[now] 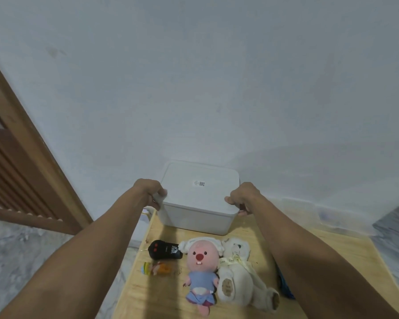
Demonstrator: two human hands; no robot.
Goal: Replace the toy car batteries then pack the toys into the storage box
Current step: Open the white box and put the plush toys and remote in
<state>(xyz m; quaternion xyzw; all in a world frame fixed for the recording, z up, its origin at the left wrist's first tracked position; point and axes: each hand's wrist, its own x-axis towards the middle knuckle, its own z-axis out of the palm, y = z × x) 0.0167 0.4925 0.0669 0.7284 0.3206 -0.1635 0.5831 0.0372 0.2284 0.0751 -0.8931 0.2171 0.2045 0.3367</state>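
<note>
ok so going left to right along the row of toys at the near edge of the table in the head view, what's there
small doll in a striped hat → pink plush in a blue dress → white teddy bear → blue object, mostly hidden behind the right forearm. The black remote overlaps the first two, so I left it out.

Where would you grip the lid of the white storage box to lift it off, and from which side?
Grip the lid at its two short side edges, coming in from left and right as the left hand and right hand do now. Its overhanging rim offers fingers a ledge, and the flat top gives no handle.
</note>
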